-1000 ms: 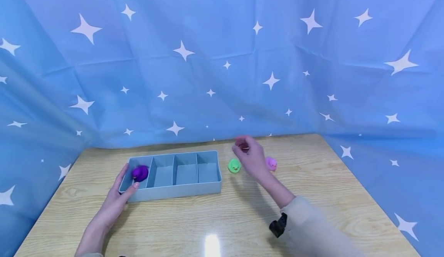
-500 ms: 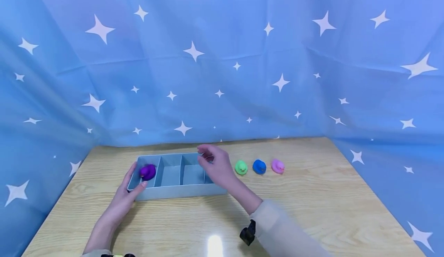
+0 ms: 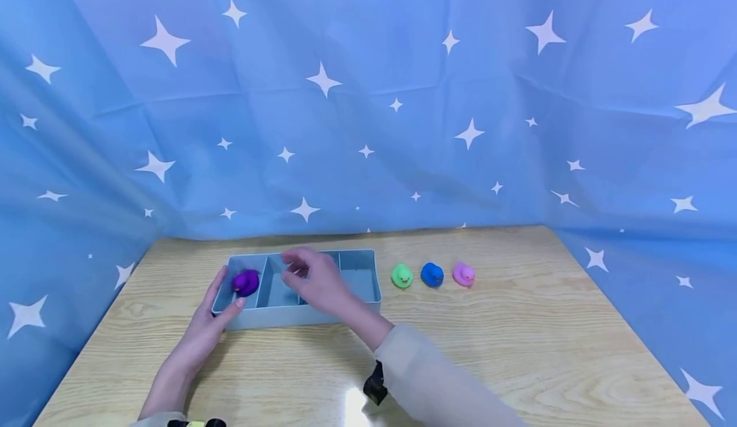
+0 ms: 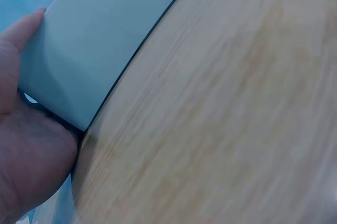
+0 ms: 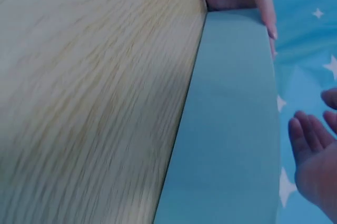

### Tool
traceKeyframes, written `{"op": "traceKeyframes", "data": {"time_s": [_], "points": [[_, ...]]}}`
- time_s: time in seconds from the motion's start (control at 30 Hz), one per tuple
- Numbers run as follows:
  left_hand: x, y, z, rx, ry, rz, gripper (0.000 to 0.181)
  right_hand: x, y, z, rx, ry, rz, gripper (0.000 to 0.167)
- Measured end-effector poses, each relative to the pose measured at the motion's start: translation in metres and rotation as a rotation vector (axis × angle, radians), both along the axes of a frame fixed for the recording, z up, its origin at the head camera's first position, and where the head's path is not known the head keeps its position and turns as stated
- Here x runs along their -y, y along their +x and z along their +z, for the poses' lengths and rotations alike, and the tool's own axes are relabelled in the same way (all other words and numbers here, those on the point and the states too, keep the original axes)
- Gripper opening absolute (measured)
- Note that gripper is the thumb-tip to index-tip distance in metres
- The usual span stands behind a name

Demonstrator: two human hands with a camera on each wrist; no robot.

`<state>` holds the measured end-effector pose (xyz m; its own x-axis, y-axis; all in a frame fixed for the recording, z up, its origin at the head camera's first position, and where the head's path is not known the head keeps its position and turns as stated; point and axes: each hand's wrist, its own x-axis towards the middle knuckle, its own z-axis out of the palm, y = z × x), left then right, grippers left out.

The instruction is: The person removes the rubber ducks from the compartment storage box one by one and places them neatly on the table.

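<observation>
My left hand (image 3: 198, 334) grips the left end of a blue-grey divided box (image 3: 299, 317), thumb on the near rim and fingers round the end. In the left wrist view, the thumb lies along the box wall (image 4: 100, 40). A purple rubber duck (image 3: 245, 283) sits in the leftmost compartment, beside that hand. Above the box's middle compartments hovers my right hand (image 3: 319, 284), fingers loosely bent, with nothing seen between them. The right wrist view has its fingers (image 5: 310, 134) apart from the box. It partly hides the compartments beneath.
Right of the box, a green rubber duck (image 3: 402, 276), a blue one (image 3: 432, 274) and a pink one (image 3: 463, 274) stand in a row on the wooden table (image 3: 518, 350). A blue star-patterned cloth (image 3: 368, 94) hangs behind and at both sides.
My right hand has swept left from above the ducks to over the middle of the box, uncovering the blue duck. The left hand stays on the box. The head view has shifted slightly.
</observation>
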<state>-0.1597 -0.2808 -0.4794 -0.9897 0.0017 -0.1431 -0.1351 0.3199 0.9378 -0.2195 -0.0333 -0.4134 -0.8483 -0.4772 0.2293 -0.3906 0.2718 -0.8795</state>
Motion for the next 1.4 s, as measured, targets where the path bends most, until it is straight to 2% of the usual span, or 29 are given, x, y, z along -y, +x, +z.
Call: {"op": "traceKeyframes", "data": {"time_s": [0.33,0.63,0.83,1.27,1.4], "points": [[0.0,0.002,0.0,-0.01,0.019,-0.006,0.09,0.033,0.002,0.0,0.114,0.013,0.038,0.033],[0.003,0.002,0.001,-0.013,0.053,-0.019,0.09,0.057,0.002,0.002,0.112,0.062,0.124,0.036],[0.002,0.002,0.001,-0.023,0.07,-0.03,0.088,0.064,0.002,-0.001,0.131,0.099,0.118,0.037],[0.003,0.002,-0.001,-0.014,0.07,-0.031,0.089,0.076,-0.002,-0.01,0.061,0.158,0.094,0.034],[0.003,0.002,-0.002,-0.019,0.077,-0.027,0.091,0.082,-0.007,-0.01,-0.022,0.25,0.062,0.033]]}}
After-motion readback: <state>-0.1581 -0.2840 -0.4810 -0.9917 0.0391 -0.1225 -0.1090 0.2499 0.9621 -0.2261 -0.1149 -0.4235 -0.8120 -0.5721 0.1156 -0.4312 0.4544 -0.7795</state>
